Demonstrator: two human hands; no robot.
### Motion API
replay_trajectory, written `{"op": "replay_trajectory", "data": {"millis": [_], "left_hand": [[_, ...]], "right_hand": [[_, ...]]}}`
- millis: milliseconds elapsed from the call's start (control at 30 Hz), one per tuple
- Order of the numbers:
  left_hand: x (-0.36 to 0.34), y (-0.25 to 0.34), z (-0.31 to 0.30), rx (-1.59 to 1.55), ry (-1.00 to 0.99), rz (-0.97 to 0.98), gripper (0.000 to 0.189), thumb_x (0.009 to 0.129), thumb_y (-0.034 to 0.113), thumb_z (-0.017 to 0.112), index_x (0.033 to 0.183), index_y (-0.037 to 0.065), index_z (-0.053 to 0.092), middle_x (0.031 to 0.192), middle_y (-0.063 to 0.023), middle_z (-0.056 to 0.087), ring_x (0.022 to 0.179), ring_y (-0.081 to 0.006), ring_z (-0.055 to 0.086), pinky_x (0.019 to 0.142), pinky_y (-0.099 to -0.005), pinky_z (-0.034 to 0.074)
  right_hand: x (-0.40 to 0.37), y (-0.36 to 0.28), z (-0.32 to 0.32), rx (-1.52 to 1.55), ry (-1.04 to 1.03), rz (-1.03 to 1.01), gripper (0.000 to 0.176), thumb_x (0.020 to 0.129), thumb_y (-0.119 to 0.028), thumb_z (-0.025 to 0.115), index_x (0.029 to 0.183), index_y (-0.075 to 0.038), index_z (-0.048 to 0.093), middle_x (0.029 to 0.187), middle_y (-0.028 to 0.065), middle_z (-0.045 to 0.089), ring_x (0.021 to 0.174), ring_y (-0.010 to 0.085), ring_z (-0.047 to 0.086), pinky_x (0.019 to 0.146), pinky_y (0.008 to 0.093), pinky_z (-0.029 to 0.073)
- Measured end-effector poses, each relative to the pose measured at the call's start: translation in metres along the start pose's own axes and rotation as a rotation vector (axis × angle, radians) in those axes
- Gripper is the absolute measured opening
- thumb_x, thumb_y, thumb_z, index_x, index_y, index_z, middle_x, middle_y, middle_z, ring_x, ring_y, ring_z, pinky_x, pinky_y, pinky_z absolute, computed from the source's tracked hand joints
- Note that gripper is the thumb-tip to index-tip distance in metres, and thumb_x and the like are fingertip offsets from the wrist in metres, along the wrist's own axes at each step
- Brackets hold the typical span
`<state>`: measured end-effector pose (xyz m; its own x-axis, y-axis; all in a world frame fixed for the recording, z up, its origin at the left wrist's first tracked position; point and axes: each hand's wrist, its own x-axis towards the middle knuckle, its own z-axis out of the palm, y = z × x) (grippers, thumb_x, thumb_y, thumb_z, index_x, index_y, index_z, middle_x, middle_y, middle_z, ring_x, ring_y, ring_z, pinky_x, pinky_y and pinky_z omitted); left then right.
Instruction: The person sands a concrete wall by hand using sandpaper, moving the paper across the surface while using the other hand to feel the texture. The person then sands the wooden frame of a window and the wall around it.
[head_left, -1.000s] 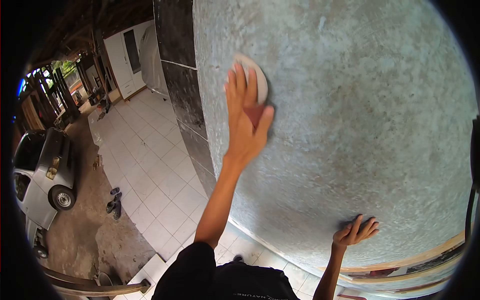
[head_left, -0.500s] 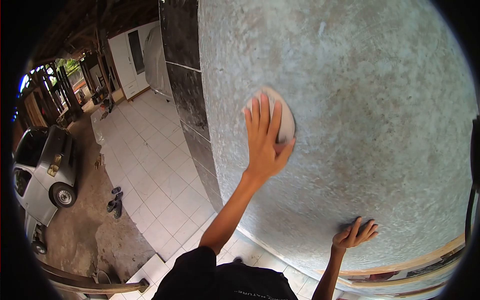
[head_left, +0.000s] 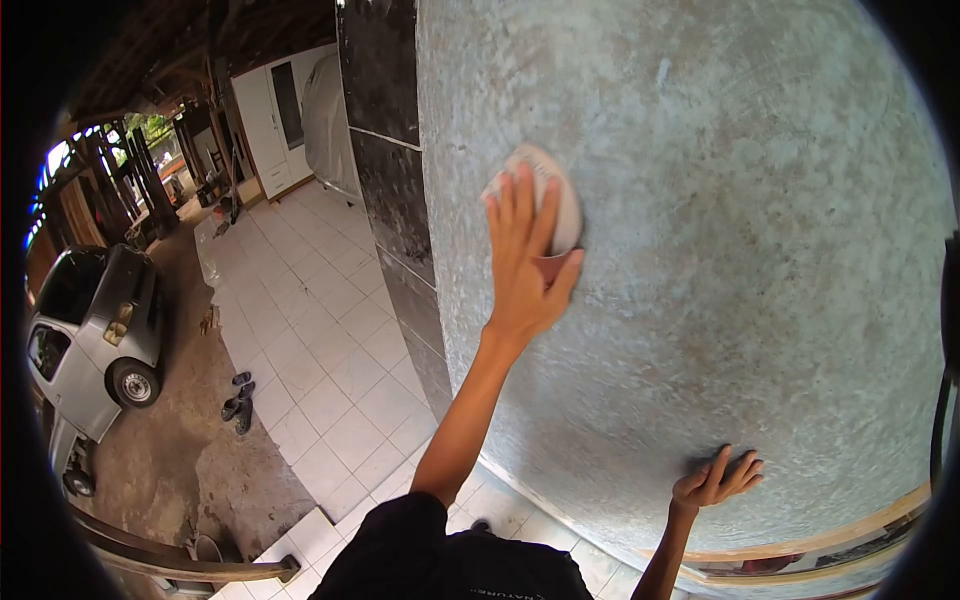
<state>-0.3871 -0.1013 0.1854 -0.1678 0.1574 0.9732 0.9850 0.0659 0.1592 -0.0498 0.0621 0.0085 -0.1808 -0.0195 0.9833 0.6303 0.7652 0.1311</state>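
Note:
A piece of sandpaper [head_left: 566, 212] with a pale printed backing lies against the grey, mottled wall [head_left: 700, 280]. A strip of its reddish-brown side shows near my thumb. My left hand [head_left: 525, 260] presses it to the wall with the fingers stretched over the backing and the thumb at its lower right edge. Lower down on the right, my right hand [head_left: 718, 480] rests on the bare wall, fingers spread and holding nothing.
Dark tiles [head_left: 385, 140] border the wall's left edge. A white tiled floor [head_left: 320, 330] stretches below, with dark sandals [head_left: 240, 402] at its edge. Further left a silver car [head_left: 95, 340] stands on bare ground. A wooden frame [head_left: 820, 550] runs along the lower right.
My left hand has slid the sandpaper up and slightly left along the wall. The right hand stays at about the same place. The view has shifted a little.

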Motion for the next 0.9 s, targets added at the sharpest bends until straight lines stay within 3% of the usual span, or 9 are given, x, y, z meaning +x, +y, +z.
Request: {"op": "replay_trajectory", "data": {"millis": [100,267,367,433,500,567,667,767,900], "left_hand": [[-0.012,-0.035,-0.011,-0.022,0.120,-0.163,0.069,0.094,0.029,0.054,0.152,0.005,0.026,0.161,-0.0186,0.011,0.148,-0.0382,0.004,0.117,-0.0510,-0.002],[0.086,-0.035,-0.024,-0.017,0.206,-0.154,0.065,0.096,0.027,0.051,0.152,0.005,0.026,0.160,-0.0194,0.010,0.147,-0.0407,0.003,0.117,-0.0519,-0.003],[0.049,0.018,-0.007,0.007,0.029,-0.035,0.066,0.097,0.035,0.047,0.150,0.002,0.028,0.160,-0.0199,0.010,0.149,-0.0370,0.002,0.117,-0.0494,-0.006],[-0.015,0.036,0.015,-0.054,-0.075,0.064,0.072,0.089,0.037,0.057,0.150,0.005,0.033,0.159,-0.0233,0.011,0.147,-0.0432,0.003,0.115,-0.0576,-0.003],[-0.036,0.042,0.024,-0.068,-0.083,0.079,0.072,0.089,0.037,0.059,0.150,0.008,0.035,0.159,-0.0231,0.013,0.148,-0.0422,0.004,0.115,-0.0586,-0.002],[-0.023,0.036,0.023,-0.029,-0.023,0.018,0.078,0.079,0.034,0.065,0.149,0.013,0.038,0.159,-0.0211,0.017,0.146,-0.0452,0.011,0.114,-0.0615,0.002],[0.077,0.023,0.001,0.007,0.128,0.017,0.069,0.090,0.035,0.058,0.150,0.011,0.033,0.160,-0.0201,0.014,0.146,-0.0426,0.010,0.116,-0.0558,0.001],[0.121,0.026,-0.002,0.010,0.230,0.012,0.067,0.092,0.034,0.056,0.151,0.011,0.032,0.159,-0.0201,0.015,0.146,-0.0420,0.010,0.117,-0.0535,0.000],[0.019,0.052,0.016,-0.082,0.043,-0.024,0.072,0.086,0.031,0.062,0.150,0.012,0.035,0.159,-0.0214,0.015,0.146,-0.0443,0.007,0.114,-0.0603,-0.002]], "right_hand": [[0.000,0.001,0.000,-0.006,0.008,-0.012,0.042,0.101,-0.026,0.036,0.133,-0.007,0.058,0.149,0.0233,0.037,0.143,0.0426,0.025,0.115,0.0617,0.010],[-0.001,-0.003,-0.001,-0.014,-0.003,0.002,0.042,0.101,-0.026,0.036,0.132,-0.007,0.058,0.150,0.0230,0.037,0.143,0.0427,0.025,0.115,0.0619,0.010],[0.001,-0.001,0.000,-0.013,0.009,-0.002,0.042,0.101,-0.026,0.036,0.132,-0.007,0.058,0.150,0.0230,0.036,0.143,0.0428,0.025,0.115,0.0620,0.009],[0.001,0.000,0.001,-0.008,0.012,-0.005,0.042,0.101,-0.026,0.036,0.132,-0.007,0.059,0.150,0.0230,0.036,0.143,0.0429,0.025,0.115,0.0620,0.009],[-0.001,0.001,0.001,-0.010,0.003,-0.004,0.042,0.101,-0.026,0.036,0.131,-0.006,0.059,0.149,0.0234,0.037,0.143,0.0431,0.025,0.114,0.0620,0.010],[-0.002,0.000,0.002,-0.011,0.011,-0.007,0.042,0.101,-0.026,0.036,0.131,-0.006,0.059,0.149,0.0236,0.037,0.143,0.0431,0.025,0.115,0.0619,0.009],[-0.002,0.001,0.000,-0.005,0.007,-0.012,0.042,0.101,-0.026,0.036,0.130,-0.005,0.059,0.149,0.0241,0.037,0.143,0.0432,0.024,0.115,0.0616,0.009],[-0.003,0.000,0.001,-0.009,0.006,-0.003,0.043,0.102,-0.026,0.036,0.130,-0.005,0.059,0.149,0.0244,0.037,0.143,0.0431,0.024,0.115,0.0611,0.009],[-0.003,0.000,0.001,0.005,0.013,-0.004,0.043,0.102,-0.027,0.036,0.129,-0.004,0.060,0.149,0.0244,0.036,0.143,0.0428,0.025,0.115,0.0605,0.009]]}}
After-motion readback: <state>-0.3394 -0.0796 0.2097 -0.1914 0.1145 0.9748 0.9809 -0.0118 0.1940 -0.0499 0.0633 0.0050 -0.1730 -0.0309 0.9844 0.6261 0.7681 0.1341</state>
